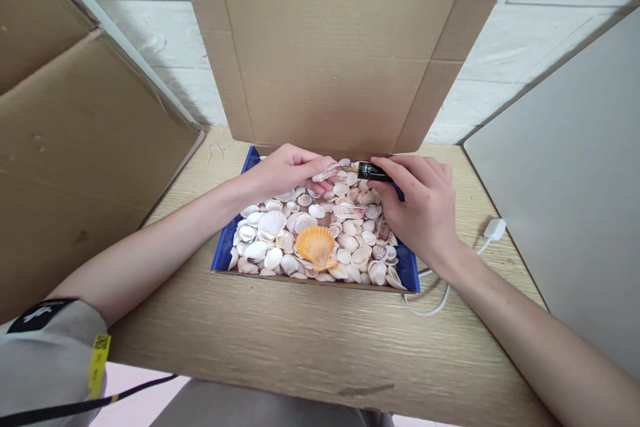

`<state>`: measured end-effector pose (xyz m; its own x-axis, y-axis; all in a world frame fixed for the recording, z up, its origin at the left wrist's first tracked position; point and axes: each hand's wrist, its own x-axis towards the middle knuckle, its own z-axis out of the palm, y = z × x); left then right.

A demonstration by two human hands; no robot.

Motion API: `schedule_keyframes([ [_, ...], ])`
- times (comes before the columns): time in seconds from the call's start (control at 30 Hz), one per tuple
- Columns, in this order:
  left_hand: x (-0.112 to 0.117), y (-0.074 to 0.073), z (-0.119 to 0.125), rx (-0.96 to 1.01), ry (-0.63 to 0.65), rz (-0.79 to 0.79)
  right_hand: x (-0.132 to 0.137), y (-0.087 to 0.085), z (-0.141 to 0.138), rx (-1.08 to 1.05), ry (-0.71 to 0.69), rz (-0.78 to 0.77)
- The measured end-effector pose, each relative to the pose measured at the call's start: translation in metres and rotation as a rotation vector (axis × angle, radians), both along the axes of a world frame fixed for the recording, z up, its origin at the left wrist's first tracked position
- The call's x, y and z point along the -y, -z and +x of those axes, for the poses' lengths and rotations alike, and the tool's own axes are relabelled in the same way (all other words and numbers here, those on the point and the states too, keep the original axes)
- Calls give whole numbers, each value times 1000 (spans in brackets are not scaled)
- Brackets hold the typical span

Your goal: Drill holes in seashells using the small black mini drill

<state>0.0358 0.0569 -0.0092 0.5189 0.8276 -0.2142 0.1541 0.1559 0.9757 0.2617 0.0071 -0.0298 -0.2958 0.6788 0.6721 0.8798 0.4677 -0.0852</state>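
My left hand point(295, 170) pinches a pale, elongated seashell point(327, 173) between thumb and fingers above the far part of the box. Wrapped in my right hand point(423, 197) is a black mini electric drill point(374, 172) with small green lights and a thin brass-coloured tip. That tip points left and meets the shell's right end; whether it has gone into the shell is too small to tell. Beneath both hands, a blue-sided cardboard box point(226, 243) holds many white, cream and pinkish shells. A large orange scallop shell point(316, 247) lies near its front.
The box's cardboard lid point(325, 47) stands raised behind it, before a white brick wall point(565, 33). A white cable point(425, 312) with a plug point(495, 229) lies on the wooden table point(280, 340) at right. Cardboard point(90, 147) borders the left, a grey panel point(575, 167) the right.
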Motion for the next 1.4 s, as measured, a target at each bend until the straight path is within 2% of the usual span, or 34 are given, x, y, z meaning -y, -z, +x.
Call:
schedule_keyframes([
  [0.37, 0, 3, -4, 53, 112, 2, 2, -1, 1, 8, 22, -3],
  [0.6, 0, 5, -5, -40, 127, 106, 3, -3, 2, 72, -12, 54],
  [0.87, 0, 3, -4, -18, 115, 116, 1, 1, 2, -18, -12, -122],
  [1.07, -1, 6, -3, 65, 80, 99, 2, 1, 2, -35, -18, -165],
  [1.17, -2, 9, -4, 52, 74, 79, 3, 0, 1, 3, -16, -137],
  [1.4, -2, 12, -5, 55, 125, 34, 4, -3, 1, 65, -26, 40],
])
